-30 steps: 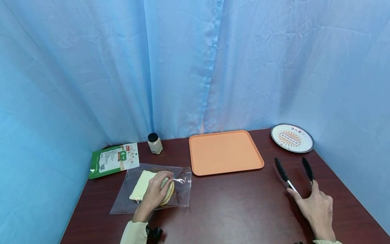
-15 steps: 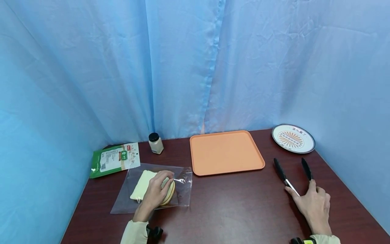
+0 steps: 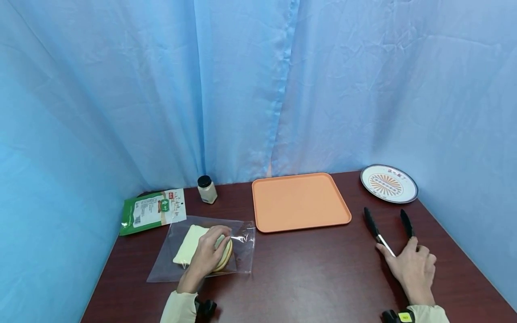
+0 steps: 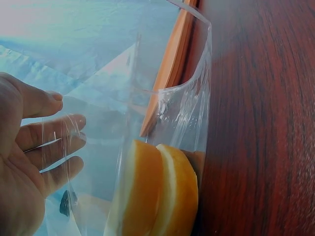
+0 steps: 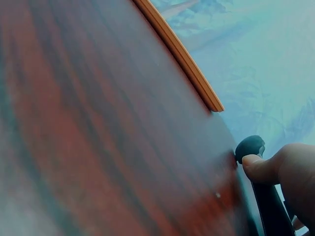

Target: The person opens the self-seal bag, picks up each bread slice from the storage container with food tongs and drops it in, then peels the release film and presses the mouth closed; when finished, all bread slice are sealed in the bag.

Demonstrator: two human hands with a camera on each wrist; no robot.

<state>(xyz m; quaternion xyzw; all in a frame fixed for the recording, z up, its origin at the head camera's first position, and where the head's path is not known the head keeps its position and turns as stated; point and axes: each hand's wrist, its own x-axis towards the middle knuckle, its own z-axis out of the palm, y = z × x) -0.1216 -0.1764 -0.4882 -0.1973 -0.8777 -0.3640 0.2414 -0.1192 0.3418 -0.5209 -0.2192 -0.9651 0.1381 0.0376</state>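
Observation:
In the head view my left hand (image 3: 208, 253) lies over a clear plastic bag (image 3: 243, 246) with pale, yellow-crusted bread slices (image 3: 187, 246) in it. Its thumb and fingers are bent towards each other. The left wrist view shows a gap between thumb and fingers, with clear film running across the fingers, beside two thick bread slices (image 4: 177, 187). My right hand (image 3: 416, 271) grips a pair of tongs (image 3: 385, 246) with black tips, its thumb on one arm and fingers on the other. The tongs' arms are spread and point towards the plate.
An orange tray (image 3: 300, 202) lies at the back middle of the dark wood table (image 3: 307, 278). A patterned plate (image 3: 389, 184) is at the back right. Behind the bag are a green-and-white packet (image 3: 153, 211) and a black-capped jar (image 3: 207, 190). Blue curtains (image 3: 242, 89) surround the table.
My right hand has shifted slightly left and nearer to me, still gripping the spread tongs. The left hand and the bag have hardly moved.

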